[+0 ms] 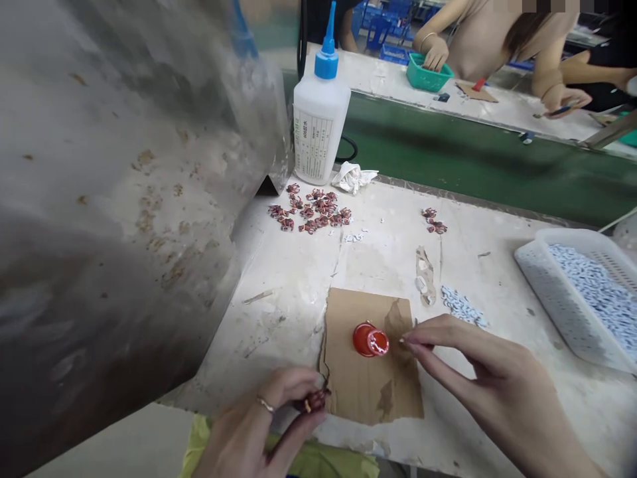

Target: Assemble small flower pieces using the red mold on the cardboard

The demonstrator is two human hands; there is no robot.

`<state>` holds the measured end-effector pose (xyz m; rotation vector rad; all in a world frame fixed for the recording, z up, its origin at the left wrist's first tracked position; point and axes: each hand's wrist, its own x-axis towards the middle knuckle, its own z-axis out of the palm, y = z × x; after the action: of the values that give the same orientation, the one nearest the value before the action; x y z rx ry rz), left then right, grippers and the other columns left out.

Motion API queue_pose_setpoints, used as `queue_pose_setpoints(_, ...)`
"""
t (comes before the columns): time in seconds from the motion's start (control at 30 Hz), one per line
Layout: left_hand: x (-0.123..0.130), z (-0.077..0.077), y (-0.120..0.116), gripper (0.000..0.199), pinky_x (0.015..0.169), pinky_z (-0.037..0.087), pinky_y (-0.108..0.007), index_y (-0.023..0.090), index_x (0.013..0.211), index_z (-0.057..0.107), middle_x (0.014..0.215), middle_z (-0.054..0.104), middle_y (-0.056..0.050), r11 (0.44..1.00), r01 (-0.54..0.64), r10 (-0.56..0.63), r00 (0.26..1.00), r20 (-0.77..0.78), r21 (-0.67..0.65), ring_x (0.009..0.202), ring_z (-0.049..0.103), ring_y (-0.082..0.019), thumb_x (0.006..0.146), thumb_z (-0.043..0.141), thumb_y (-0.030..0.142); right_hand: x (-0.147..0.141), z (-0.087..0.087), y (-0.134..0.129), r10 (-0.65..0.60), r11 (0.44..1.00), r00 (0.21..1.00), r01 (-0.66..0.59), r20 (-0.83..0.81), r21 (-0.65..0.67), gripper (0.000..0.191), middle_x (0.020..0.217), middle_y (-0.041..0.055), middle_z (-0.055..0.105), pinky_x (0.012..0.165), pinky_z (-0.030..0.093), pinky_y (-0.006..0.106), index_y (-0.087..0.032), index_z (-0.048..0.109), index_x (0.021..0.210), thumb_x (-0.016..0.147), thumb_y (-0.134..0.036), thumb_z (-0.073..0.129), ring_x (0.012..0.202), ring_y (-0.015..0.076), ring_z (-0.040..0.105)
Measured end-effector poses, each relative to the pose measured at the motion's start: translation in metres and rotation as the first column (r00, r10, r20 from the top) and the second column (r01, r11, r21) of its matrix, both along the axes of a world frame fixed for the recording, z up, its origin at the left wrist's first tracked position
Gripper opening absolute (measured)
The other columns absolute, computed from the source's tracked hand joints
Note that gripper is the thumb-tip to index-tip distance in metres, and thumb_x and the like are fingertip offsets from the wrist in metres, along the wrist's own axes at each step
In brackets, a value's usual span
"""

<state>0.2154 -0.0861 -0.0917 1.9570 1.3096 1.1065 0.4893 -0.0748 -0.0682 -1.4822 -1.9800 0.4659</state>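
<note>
Brownish-red figure (314,401) | yellow-banded, pinched at left edge of cardboard (348,382) | whitish bit (402,340) | looks tiny from here, pinched over cardboard's right side

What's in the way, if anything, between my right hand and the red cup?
Nothing visible: between your right hand, which seems to pinch a tiny white piece, and the red cup there's only a gap, with stained cardboard beneath.

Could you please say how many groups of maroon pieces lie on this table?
2: a large group near the white bottle, a small group farther right; the metal housing may hide others.
</note>
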Motion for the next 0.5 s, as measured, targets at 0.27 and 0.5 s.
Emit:
queue_pose_setpoints(0.27, -0.015, -0.014, 0.000, 0.036, 0.101, 0.055, -0.001, 0.025, 0.140, 0.063, 0.114, 0.080, 0.004, 0.978, 0.208, -0.208, 0.975, -0.079, -0.007, 0.102, 0.079, 0.000, 0.104, 0.063, 0.016, -0.011, -0.007, -0.001, 0.072, 0.997, 0.997, -0.072, -0.030, 0.006, 0.020, 0.100, -0.0005, 0.081, 0.079, 0.062, 0.014, -0.027, 0.075, 0.106, 0.100, -0.011, 0.066, 0.090, 0.0098, 0.079)
queue_pose_setpoints(0.5, -0.007, -0.008, 0.002, 0.023, 0.099, 0.055, 0.002, 0.025, 0.119, 0.071, 0.107, 0.081, 0.008, 0.993, 0.115, -0.114, 0.992, -0.056, 0.017, 0.096, 0.078, 0.002, 0.099, 0.072, 0.014, -0.008, -0.005, -0.003, 0.106, 0.994, 0.993, -0.107, 0.051, 0.022, 0.021, 0.102, 0.0005, 0.079, 0.080, 0.062, 0.012, -0.026, 0.074, 0.109, 0.099, -0.009, 0.066, 0.094, 0.0092, 0.077)
